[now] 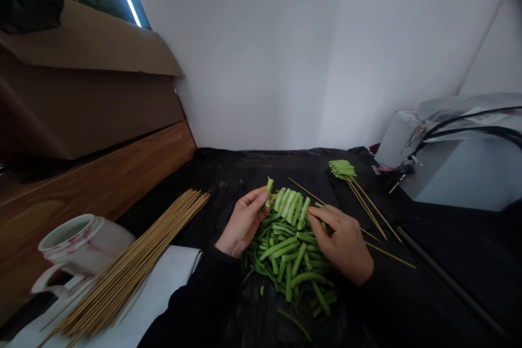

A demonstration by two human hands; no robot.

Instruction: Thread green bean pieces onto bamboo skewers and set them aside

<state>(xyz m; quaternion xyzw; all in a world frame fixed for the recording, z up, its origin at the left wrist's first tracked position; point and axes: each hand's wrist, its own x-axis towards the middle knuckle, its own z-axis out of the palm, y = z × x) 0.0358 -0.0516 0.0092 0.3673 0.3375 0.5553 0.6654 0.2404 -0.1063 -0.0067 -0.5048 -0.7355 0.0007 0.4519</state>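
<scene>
My left hand [244, 222] pinches a short cut green bean [269, 190] upright between thumb and fingers. My right hand [340, 242] grips a bamboo skewer [391, 255], which appears to carry a tight row of green bean pieces [290, 207] running toward my left hand. Under both hands lies a loose pile of cut green beans [285, 261] on black plastic sheeting [281, 171]. Farther back, a finished-looking bundle of beans [342, 169] sits on skewers [369, 209], and another bare skewer [305, 191] passes behind my right hand.
A thick bundle of bamboo skewers [126, 263] lies at the left, over white paper [163, 288] beside a white stained mug [85, 244]. A wooden ledge [101, 185] and cardboard box [81, 98] stand beyond, with a white wall behind. Bagged items and black cable [460, 133] sit right.
</scene>
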